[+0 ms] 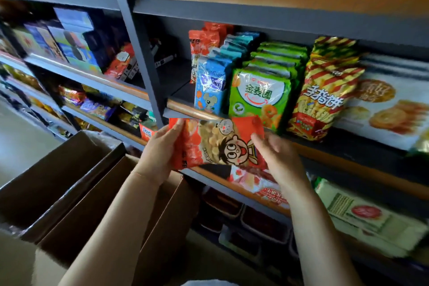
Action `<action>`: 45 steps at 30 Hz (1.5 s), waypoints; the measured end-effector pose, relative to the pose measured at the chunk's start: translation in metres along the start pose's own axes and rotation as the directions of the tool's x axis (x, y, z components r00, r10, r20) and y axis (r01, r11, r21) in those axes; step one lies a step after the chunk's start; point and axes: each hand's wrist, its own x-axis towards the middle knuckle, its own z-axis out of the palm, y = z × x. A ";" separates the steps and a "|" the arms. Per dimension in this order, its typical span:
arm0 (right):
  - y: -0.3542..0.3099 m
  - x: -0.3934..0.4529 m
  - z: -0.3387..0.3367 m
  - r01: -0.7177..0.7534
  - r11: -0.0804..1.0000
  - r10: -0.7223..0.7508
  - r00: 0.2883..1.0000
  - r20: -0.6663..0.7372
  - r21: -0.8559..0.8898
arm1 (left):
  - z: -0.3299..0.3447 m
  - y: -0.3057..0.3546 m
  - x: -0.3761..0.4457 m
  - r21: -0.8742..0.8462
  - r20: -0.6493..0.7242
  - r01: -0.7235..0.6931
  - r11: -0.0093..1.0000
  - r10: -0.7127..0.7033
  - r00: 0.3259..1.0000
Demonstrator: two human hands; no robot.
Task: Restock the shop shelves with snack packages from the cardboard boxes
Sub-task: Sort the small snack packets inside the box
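Note:
I hold a red snack bag (216,141) with a cartoon face, lying sideways just below the front lip of the middle shelf (185,109). My left hand (160,153) grips its left end, thumb on the front. My right hand (278,158) touches its right end with loosely bent fingers. On that shelf stand rows of red bags (204,42), blue bags (210,86), green bags (257,95) and striped yellow-red bags (325,86). The shelf's left part, beside the grey post, is bare. Open cardboard boxes (76,188) sit at lower left.
A grey upright post (144,53) divides two shelving bays. The left bay holds boxed goods (69,39) and mixed packets (92,104). Lower shelves carry red packs (260,183) and pale green packs (362,218). Large biscuit packs (390,104) fill the right end.

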 end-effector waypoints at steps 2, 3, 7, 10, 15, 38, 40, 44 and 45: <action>-0.007 -0.007 -0.001 -0.059 0.998 0.059 0.998 -0.034 -0.001 | 0.002 0.013 0.004 0.034 0.010 -0.041 0.999 0.041 0.999; -0.010 -0.009 -0.002 -0.066 0.998 0.066 0.997 -0.031 -0.022 | 0.002 0.020 0.006 0.074 0.008 -0.078 0.994 0.077 0.997; -0.016 -0.006 0.002 -0.001 0.958 -0.050 0.985 -0.168 -0.288 | 0.000 0.058 0.006 0.495 0.142 -0.399 0.772 0.381 0.913; -0.030 -0.005 0.017 0.119 0.948 -0.177 0.968 -0.179 -0.296 | 0.005 0.081 0.004 0.632 0.457 -0.544 0.552 0.302 0.837; -0.052 -0.010 0.064 0.122 0.960 -0.080 0.982 0.172 -0.251 | 0.018 0.081 0.001 0.595 0.668 -0.751 0.286 0.345 0.660; -0.069 0.022 0.118 0.086 0.971 -0.114 0.987 -0.115 -0.221 | -0.055 0.034 0.041 -0.046 0.326 -0.315 0.948 0.312 0.892; -0.075 0.031 0.123 0.076 0.979 -0.123 0.961 -0.247 -0.191 | -0.062 0.031 0.043 -0.023 0.441 -0.210 0.978 0.198 0.875; -0.079 0.055 0.124 -0.043 0.985 -0.017 0.938 -0.346 -0.166 | -0.078 0.025 0.055 0.064 0.471 -0.174 0.983 0.124 0.873; -0.079 0.062 0.125 -0.075 0.979 0.015 0.954 -0.300 -0.189 | -0.081 0.025 0.060 0.052 0.437 -0.176 0.983 0.136 0.889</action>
